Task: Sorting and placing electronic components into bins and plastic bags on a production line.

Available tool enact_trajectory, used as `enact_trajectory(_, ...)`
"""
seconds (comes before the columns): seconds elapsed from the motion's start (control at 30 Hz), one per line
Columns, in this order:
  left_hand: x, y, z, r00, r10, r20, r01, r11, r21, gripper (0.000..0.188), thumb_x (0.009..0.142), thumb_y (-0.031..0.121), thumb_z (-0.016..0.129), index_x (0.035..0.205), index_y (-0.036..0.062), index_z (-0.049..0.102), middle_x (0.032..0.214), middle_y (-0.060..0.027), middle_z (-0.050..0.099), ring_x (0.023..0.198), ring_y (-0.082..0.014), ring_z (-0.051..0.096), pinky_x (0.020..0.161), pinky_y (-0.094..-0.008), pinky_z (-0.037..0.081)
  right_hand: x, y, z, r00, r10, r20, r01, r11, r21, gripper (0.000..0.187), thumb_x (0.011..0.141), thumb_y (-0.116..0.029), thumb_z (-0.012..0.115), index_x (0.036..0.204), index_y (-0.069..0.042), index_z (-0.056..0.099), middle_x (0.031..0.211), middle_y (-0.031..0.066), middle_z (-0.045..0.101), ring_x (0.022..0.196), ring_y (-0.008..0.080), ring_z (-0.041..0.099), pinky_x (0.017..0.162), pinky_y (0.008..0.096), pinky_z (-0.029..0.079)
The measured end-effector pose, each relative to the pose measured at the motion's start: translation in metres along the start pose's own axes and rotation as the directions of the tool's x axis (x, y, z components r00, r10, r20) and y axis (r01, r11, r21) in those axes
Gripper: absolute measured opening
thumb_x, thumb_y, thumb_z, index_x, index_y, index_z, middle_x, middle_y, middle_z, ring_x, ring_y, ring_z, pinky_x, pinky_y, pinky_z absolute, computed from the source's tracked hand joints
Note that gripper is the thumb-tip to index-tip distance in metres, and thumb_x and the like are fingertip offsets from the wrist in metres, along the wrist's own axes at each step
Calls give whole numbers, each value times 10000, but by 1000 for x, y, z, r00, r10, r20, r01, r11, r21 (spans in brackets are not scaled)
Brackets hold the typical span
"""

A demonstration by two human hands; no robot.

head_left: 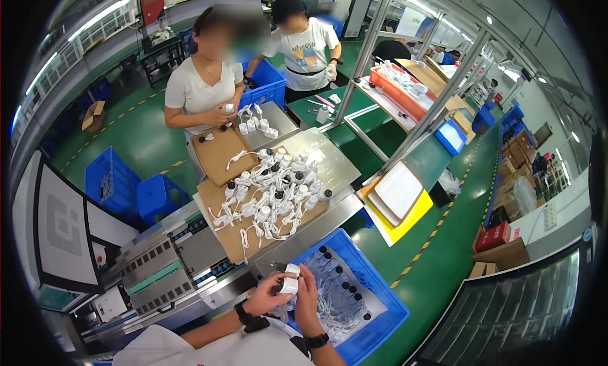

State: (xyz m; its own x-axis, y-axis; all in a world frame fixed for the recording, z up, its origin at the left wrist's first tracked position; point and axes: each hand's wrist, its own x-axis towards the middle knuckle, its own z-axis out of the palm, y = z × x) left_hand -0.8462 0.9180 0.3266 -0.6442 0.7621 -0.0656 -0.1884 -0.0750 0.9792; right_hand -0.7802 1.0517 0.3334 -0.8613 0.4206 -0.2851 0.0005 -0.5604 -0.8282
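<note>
In front of me, my left hand [263, 297] and my right hand [307, 302] are closed round white power adapters [289, 285] with dark ends. There appear to be two white bodies side by side, but my fingers partly cover them. Just beyond lies a heap of white corded adapters [278, 195] with black caps, piled on flat brown cardboard [221, 230]. Beside my right hand stands a blue crate [386, 325], in which adapters with black ends lie in rows with their white cords bundled.
A conveyor machine [155, 271] runs to my left. Across the metal table, one person [202, 87] holds a white part over a cardboard tray [221, 157]; another person [307, 49] stands behind. A metal post [405, 138], yellow sheet [405, 223] and blue stool [158, 198] flank the table.
</note>
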Motion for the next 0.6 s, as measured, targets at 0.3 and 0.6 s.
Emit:
enact_trajectory(0.3,-13,-14,1,975,-8,-221,-33,982,-183,797,911,58,667,1586,94,246,1398,-53,482,1234,-169,505,1060,-324,410,-21,18,-7,985,-3,170,43,971,-233,519,1046,-184,512,1520,-27,372,1466,112,465,1318,212,469,1115,336,364)
enact_trajectory(0.6,-24,-24,1,991,-121,-49,111,979,-170,798,998,191,546,1630,110,65,1426,-65,447,1301,-186,427,1148,-350,293,-37,25,-15,977,4,213,58,957,-284,732,997,-250,605,1584,-49,217,1552,151,345,1402,250,395,1154,381,327)
